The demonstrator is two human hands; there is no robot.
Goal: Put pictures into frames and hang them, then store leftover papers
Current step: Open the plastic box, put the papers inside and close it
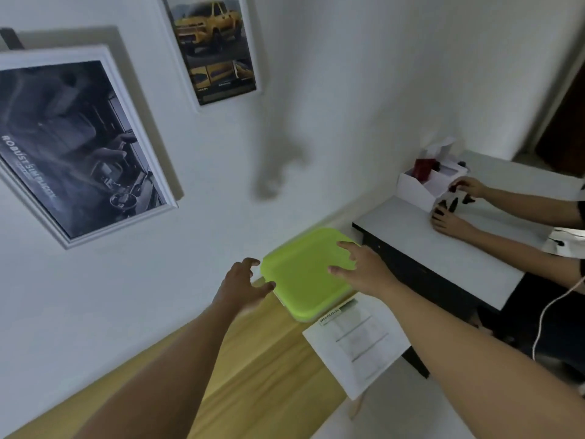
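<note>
Head view: both hands at the green lidded box on the wooden table.
With the dark framed picture and the yellow-truck picture hung on the wall, the box is probably meant for the leftover printed sheet, which lies at its near edge. The right hand rests flat on the lid with fingers spread, likely steadying it. The left hand reaches to the left rim, loosely spread and gripping nothing.
</note>
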